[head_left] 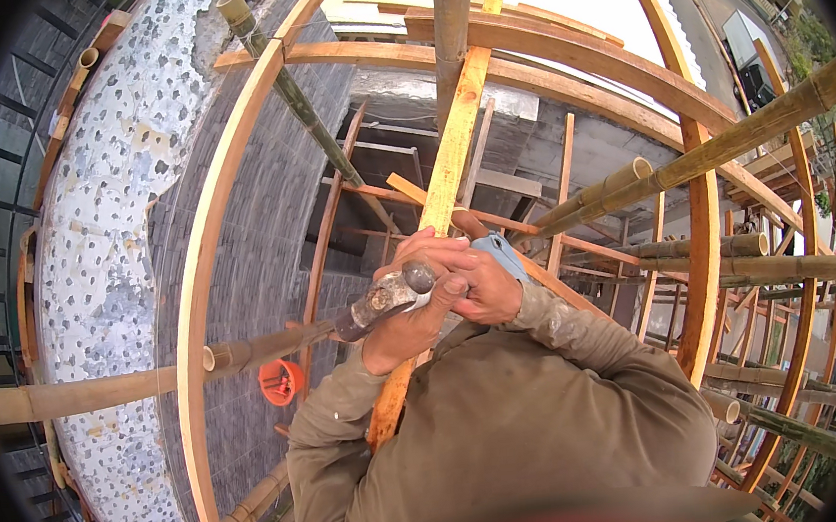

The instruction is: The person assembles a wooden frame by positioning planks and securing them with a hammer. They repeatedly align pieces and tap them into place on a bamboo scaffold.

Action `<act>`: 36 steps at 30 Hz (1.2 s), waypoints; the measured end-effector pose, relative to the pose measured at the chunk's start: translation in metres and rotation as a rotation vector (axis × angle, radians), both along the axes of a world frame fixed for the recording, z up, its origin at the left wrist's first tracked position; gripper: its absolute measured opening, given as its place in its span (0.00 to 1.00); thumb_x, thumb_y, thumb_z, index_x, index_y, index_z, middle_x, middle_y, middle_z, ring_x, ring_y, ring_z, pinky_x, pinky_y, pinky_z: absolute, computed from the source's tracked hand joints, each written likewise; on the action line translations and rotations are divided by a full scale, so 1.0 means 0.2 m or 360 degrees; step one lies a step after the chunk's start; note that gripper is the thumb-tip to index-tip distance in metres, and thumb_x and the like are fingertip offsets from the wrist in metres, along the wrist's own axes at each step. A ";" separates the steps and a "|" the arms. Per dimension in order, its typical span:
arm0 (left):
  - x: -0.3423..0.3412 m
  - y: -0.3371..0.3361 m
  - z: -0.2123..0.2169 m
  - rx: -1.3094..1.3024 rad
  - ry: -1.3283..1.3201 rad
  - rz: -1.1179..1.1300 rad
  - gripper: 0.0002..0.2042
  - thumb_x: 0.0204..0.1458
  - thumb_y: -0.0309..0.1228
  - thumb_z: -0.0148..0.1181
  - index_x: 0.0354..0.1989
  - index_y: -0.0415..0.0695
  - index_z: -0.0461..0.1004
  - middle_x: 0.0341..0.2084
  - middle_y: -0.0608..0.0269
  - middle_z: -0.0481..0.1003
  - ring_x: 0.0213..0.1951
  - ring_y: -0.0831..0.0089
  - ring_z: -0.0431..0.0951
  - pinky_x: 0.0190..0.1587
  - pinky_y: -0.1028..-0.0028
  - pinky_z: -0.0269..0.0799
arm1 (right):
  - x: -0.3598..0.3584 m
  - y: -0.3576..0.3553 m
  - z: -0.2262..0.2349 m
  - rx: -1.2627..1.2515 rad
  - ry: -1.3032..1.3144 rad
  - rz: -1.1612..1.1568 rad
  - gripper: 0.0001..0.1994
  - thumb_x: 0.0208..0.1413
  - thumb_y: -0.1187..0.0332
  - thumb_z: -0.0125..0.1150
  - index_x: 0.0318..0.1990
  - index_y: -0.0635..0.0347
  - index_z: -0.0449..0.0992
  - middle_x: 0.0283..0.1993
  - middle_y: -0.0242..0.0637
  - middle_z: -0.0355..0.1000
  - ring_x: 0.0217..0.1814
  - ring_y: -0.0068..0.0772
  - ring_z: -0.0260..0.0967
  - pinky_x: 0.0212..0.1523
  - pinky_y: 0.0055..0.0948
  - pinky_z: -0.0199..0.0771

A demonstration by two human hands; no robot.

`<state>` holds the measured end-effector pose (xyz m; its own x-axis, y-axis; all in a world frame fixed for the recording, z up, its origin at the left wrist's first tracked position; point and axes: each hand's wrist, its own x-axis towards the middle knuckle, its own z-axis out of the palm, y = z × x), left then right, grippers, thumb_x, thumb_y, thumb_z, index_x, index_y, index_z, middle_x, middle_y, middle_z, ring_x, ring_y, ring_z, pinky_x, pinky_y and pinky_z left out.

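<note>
My two hands meet at chest height over a pale yellow wooden batten (450, 169) that runs away from me. My left hand (403, 340) is closed around a worn hammer (380, 302); its metal head shows above the hand, and the handle is mostly hidden. Pressed against the left fingers, my right hand (492, 289) is closed too, with its fingers bent inward. Whatever it may hold is hidden. A light-blue piece (500, 254), perhaps cloth, shows just beyond the right hand. Below my left wrist the batten's near end (389, 408) comes out again beside my sleeve.
Curved-looking timbers (203, 280) and bamboo poles (726, 149) form a scaffold all round me. A bamboo pole (102, 395) crosses at left. An orange bucket (280, 381) is lower down, by the grey tiled wall (227, 238). A speckled white surface (105, 259) lies farther left.
</note>
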<state>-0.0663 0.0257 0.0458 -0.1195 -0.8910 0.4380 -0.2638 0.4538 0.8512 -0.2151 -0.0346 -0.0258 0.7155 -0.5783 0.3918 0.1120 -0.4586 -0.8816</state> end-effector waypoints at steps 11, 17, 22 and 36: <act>0.13 0.16 0.12 -0.0067 0.0536 0.0001 0.13 0.64 0.39 0.58 0.29 0.45 0.74 0.24 0.62 0.80 0.35 0.69 0.83 0.62 0.50 0.66 | -0.33 -0.26 -0.40 0.0569 -0.0037 -0.0729 0.35 0.62 0.39 0.55 0.58 0.67 0.70 0.53 0.48 0.71 0.55 0.47 0.70 0.66 0.44 0.61; 0.14 0.25 0.12 -0.0079 0.0553 0.0110 0.16 0.67 0.43 0.51 0.29 0.48 0.67 0.22 0.67 0.74 0.29 0.69 0.82 0.55 0.48 0.70 | -0.65 -0.13 -1.43 0.1178 0.1642 -0.0109 0.45 0.62 0.34 0.49 0.73 0.64 0.55 0.77 0.56 0.47 0.81 0.49 0.38 0.75 0.47 0.48; 0.15 0.25 0.11 -0.0080 0.0458 0.0039 0.15 0.67 0.42 0.51 0.29 0.47 0.68 0.24 0.66 0.75 0.30 0.68 0.82 0.54 0.50 0.71 | -0.75 -0.07 -1.74 0.1768 0.1219 -0.0069 0.46 0.61 0.31 0.44 0.72 0.65 0.56 0.76 0.54 0.50 0.79 0.48 0.46 0.74 0.43 0.50; 0.07 0.02 0.05 0.0032 0.0135 -0.0018 0.16 0.67 0.40 0.53 0.29 0.42 0.72 0.35 0.57 0.79 0.51 0.58 0.77 0.61 0.51 0.65 | -0.30 -0.22 -0.10 0.0692 -0.0058 -0.0292 0.25 0.67 0.52 0.56 0.59 0.68 0.71 0.54 0.41 0.75 0.56 0.32 0.72 0.57 0.35 0.73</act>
